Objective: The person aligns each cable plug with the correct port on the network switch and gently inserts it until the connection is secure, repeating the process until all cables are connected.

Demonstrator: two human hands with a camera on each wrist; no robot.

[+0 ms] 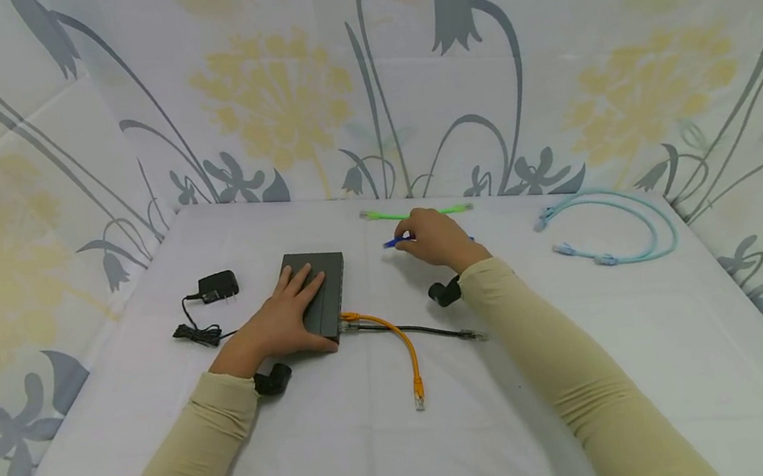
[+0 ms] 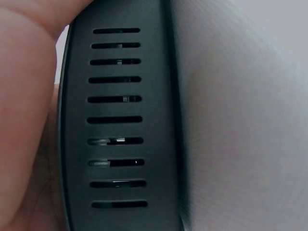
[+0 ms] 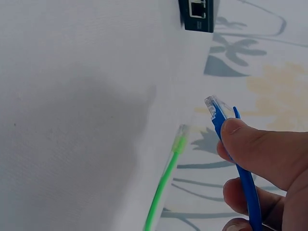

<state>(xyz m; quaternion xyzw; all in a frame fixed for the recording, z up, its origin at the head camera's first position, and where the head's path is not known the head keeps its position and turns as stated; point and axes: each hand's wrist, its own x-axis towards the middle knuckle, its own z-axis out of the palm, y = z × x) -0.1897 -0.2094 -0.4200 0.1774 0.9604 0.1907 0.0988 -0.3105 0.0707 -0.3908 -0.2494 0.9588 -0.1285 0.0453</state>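
Sleeves [image 1: 567, 358] cover my arms at the near side. Past them on the left, my left fingers [image 1: 310, 290] spread nearly straight across the box [image 1: 323, 309], pressing its top rather than closing round it. My right fingers [image 3: 250, 144] pinch the blue cable [image 3: 249, 192] just behind its plug [image 3: 210, 107], with almost no gap between them. The pinched end is above the surface [image 1: 310, 459], right of the box, slightly nearer than the green cable [image 1: 385, 215]. I judge the blue cable light and bendy, with a hard, slick plug and a thin clear tab [image 3: 225, 104] that could snap, so just behind the plug is the best place to hold. The box looks rigid and fairly light, likely to slide unless I steady it by its top or edges. I can read no brand on it; marks beside its port [image 3: 198, 9] are too small to make out.
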